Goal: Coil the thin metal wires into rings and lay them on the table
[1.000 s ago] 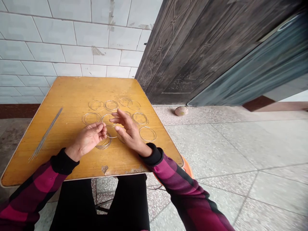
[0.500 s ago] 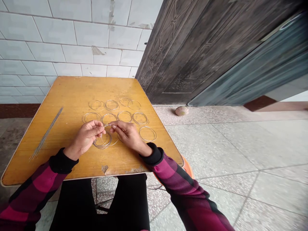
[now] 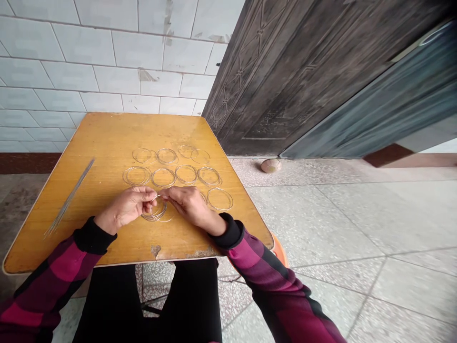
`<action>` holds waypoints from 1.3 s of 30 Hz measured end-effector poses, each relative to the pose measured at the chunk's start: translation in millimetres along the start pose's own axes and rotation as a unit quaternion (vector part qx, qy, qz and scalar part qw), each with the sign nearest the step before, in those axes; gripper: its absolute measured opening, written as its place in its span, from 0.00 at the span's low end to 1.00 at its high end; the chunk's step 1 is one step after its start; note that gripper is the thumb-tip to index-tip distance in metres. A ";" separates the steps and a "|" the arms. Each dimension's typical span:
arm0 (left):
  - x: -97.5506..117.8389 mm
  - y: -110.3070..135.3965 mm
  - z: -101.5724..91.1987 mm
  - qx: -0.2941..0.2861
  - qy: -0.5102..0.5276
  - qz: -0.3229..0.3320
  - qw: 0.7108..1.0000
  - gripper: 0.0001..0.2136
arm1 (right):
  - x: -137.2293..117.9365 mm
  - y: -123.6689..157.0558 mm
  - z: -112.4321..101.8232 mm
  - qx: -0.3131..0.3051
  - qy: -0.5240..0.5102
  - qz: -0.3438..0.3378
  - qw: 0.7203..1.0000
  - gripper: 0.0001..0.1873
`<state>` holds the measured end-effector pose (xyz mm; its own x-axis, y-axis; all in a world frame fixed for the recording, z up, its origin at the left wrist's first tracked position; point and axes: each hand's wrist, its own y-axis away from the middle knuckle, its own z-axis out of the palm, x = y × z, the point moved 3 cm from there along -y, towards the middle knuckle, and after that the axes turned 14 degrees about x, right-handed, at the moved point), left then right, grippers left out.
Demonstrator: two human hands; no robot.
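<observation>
Between my two hands is a thin silvery wire (image 3: 159, 195), pinched by the fingers of each. My left hand (image 3: 133, 206) closes thumb and fingertips on one part of it. My right hand (image 3: 189, 202) grips it close by, palm down, fingertips nearly touching the left ones. Directly below lie more wire rings (image 3: 154, 217), partly hidden by the hands. Beyond my hands, several wire rings (image 3: 163, 176) rest on the yellow wooden table (image 3: 107, 138) in loose rows. One more ring (image 3: 220, 198) sits to the right of my right hand.
A bundle of straight wires (image 3: 71, 195) lies at the table's left side. White wall tiles (image 3: 107, 47) rise behind the table. To the right are a dark carved door (image 3: 271, 71), a roundish object (image 3: 271, 165) on the floor, and an orange stool edge (image 3: 280, 250).
My right hand has come down slightly, its fingertips closer to the left ones. Both hands still pinch the wire. The view has shifted a little.
</observation>
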<state>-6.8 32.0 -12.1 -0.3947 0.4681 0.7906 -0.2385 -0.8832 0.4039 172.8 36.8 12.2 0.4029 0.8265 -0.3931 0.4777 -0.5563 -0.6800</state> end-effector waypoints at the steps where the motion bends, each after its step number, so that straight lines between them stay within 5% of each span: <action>1: -0.4 -0.5 -1.2 -0.006 -0.004 -0.009 1.000 0.09 | -0.1 1.4 0.7 -0.002 0.012 0.000 1.000 0.16; 8: 1.5 2.0 -1.1 -0.053 -0.080 -0.041 0.994 0.10 | -2.5 4.2 1.2 -0.005 0.006 0.053 0.999 0.17; 15: 4.3 3.6 -2.2 -0.021 -0.139 0.018 0.990 0.12 | -6.4 1.1 0.9 -0.030 0.018 -0.002 0.999 0.14; 21: 9.8 8.4 4.3 0.016 -0.145 0.062 0.987 0.14 | -7.5 -0.8 -1.6 0.012 -0.012 0.021 1.000 0.14; 24: 13.3 10.0 5.7 0.051 -0.205 0.140 0.967 0.10 | -6.1 -1.5 -3.2 0.041 0.006 0.038 0.998 0.13; 27: 16.5 13.1 7.5 0.085 -0.331 0.298 0.891 0.09 | -3.5 -0.8 -3.7 0.064 0.036 0.058 0.996 0.13; 31: 16.5 22.7 13.3 0.113 -0.476 0.522 0.698 0.10 | 0.2 0.6 -1.1 0.051 0.045 0.093 0.993 0.11; 34: 14.2 26.3 15.5 0.112 -0.557 0.581 0.583 0.14 | 2.7 0.9 1.7 0.017 0.041 0.113 0.993 0.10; 39: 14.5 25.6 15.2 0.120 -0.614 0.586 0.515 0.14 | -1.4 -0.8 4.7 0.010 0.115 0.007 0.993 0.13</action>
<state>-5.2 15.8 16.7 0.7512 -0.6315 0.1920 -0.3000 -0.5857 -0.7530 168.2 36.4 10.4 0.5776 0.7763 -0.2523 0.4568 -0.5635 -0.6883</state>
